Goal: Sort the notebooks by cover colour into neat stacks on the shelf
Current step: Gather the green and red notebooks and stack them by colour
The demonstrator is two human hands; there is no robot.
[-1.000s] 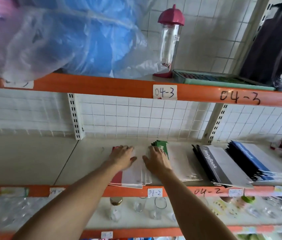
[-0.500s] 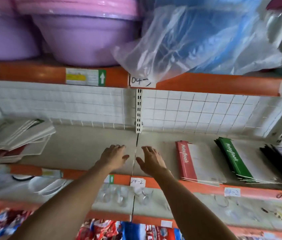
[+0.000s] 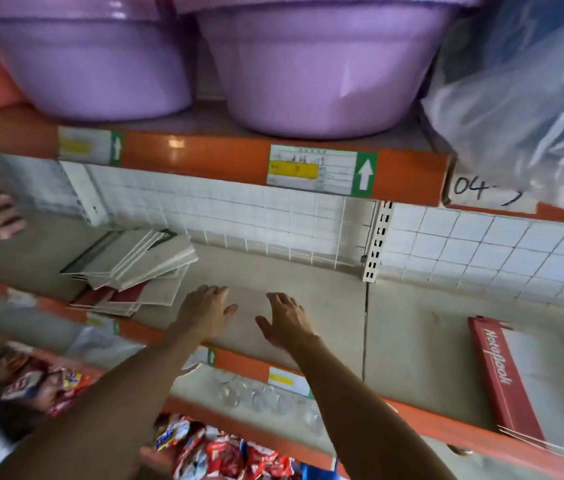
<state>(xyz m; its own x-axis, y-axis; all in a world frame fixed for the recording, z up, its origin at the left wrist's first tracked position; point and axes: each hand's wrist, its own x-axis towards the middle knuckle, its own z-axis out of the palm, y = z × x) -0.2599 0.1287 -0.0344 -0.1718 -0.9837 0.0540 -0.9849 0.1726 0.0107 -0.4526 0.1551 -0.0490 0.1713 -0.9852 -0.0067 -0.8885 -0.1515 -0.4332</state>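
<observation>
Head view: left hand (image 3: 206,311) and right hand (image 3: 284,320), fingers spread and holding nothing, hover over the beige metal shelf (image 3: 308,282); a red-covered notebook stack (image 3: 512,379) lies squared at right, the jumbled mixed-colour notebook pile (image 3: 135,268) at left seemingly remains unsorted

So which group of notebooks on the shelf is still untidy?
The loose pile of notebooks left of both hands: its books lie fanned and crooked. The red notebook stack on the right lies squared.
</observation>
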